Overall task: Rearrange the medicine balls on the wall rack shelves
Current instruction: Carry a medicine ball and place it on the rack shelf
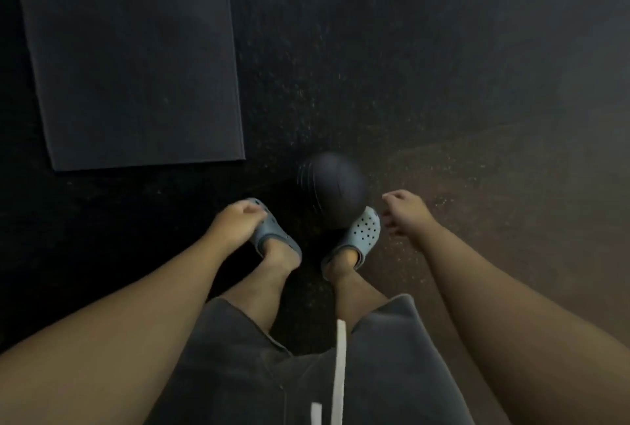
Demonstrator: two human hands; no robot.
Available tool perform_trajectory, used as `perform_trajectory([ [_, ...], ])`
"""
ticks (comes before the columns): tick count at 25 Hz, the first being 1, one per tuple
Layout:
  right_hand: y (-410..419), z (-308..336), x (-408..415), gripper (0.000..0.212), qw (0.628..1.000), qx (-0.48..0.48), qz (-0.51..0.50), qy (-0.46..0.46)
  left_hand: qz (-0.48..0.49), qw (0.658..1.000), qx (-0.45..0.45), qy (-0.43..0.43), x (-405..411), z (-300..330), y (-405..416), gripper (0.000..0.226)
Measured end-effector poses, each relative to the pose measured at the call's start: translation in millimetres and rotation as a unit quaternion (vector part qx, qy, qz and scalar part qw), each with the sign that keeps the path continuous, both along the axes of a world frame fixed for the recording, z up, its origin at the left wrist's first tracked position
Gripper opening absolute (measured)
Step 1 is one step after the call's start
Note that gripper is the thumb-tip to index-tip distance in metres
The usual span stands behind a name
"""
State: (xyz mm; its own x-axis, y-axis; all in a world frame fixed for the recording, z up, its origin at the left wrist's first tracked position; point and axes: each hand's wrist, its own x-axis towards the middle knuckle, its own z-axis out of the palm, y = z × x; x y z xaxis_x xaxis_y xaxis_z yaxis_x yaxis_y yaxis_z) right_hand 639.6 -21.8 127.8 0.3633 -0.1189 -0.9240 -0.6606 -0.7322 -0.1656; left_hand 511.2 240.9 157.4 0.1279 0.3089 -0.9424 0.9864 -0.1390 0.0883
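A dark ribbed medicine ball (pixel 332 190), blurred by motion, is down by the floor just ahead of my right foot, partly over the toe of the shoe. My left hand (pixel 235 222) hangs to the ball's left with its fingers curled in and nothing in it. My right hand (pixel 405 211) is just right of the ball, fingers loosely curled and apart, holding nothing. Neither hand touches the ball. No wall rack or shelf is in view.
I look straight down at a dark speckled rubber floor (pixel 443 84). A dark rectangular mat (pixel 136 56) lies at the upper left. My feet wear light blue clogs, the left clog (pixel 272 237) and the right clog (pixel 361 233), below grey shorts.
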Motion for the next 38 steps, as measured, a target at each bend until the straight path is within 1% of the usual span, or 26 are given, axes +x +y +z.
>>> perform_trajectory([
  [2,-5.8,-62.6,5.9,0.043,0.999,-0.006,-0.038,0.027,0.067,0.998,0.001,0.015,19.2,-57.5,-14.1,0.038],
  [5,-3.7,-156.4,9.5,0.057,0.993,-0.006,-0.102,0.051,0.169,0.985,-0.025,0.003,42.9,-151.0,-30.9,0.057],
  [7,-0.3,-212.1,12.3,0.067,0.988,0.004,-0.13,0.079,0.242,0.968,-0.06,0.016,51.0,-208.3,-44.8,0.073],
  [9,2.9,-249.3,14.0,0.072,0.975,0.043,-0.19,0.11,0.311,0.944,-0.101,0.028,53.4,-241.9,-55.7,0.081],
  [11,7.4,-276.7,14.2,0.07,0.95,0.095,-0.262,0.143,0.361,0.922,-0.139,0.025,51.2,-264.2,-60.2,0.076],
  [13,11.2,-280.3,13.5,0.069,0.946,0.103,-0.278,0.132,0.383,0.912,-0.143,0.02,50.7,-266.0,-58.6,0.059],
  [15,14.6,-262.8,11.8,0.071,0.949,0.099,-0.277,0.113,0.411,0.9,-0.146,0.009,48.1,-249.9,-54.6,0.048],
  [17,16.8,-232.4,15.4,0.079,0.951,0.097,-0.276,0.096,0.451,0.879,-0.153,-0.011,48.7,-221.2,-52.7,0.045],
  [19,26.3,-176.3,27.0,0.083,0.96,0.108,-0.246,0.076,0.49,0.856,-0.16,-0.04,51.4,-169.8,-47.1,0.045],
  [22,57.8,-64.0,53.6,0.078,0.973,0.113,-0.196,0.039,0.535,0.822,-0.174,-0.091,57.8,-64.6,-27.2,0.048],
  [25,105.1,60.0,79.5,0.081,0.979,0.14,-0.146,-0.006,0.558,0.796,-0.173,-0.158,69.7,58.7,4.2,0.054],
  [27,151.3,153.7,97.7,0.075,0.976,0.178,-0.12,-0.038,0.556,0.784,-0.164,-0.22,79.8,159.8,38.8,0.052],
  [30,232.4,298.3,116.2,0.068,0.959,0.252,-0.079,-0.101,0.535,0.761,-0.124,-0.346,85.3,312.0,96.4,0.044],
  [33,308.8,429.9,118.9,0.049,0.923,0.345,-0.011,-0.169,0.526,0.7,-0.069,-0.478,74.0,435.4,150.5,0.044],
  [34,331.5,467.6,115.7,0.048,0.907,0.377,0.017,-0.185,0.527,0.674,-0.05,-0.515,67.2,468.6,165.4,0.043],
  [36,381.8,553.4,93.6,0.055,0.863,0.455,0.068,-0.209,0.544,0.604,0.003,-0.582,39.1,541.6,199.2,0.041],
  [38,431.7,632.3,58.1,0.053,0.812,0.522,0.11,-0.237,0.551,0.535,0.047,-0.638,-3.0,610.2,227.9,0.038],
])
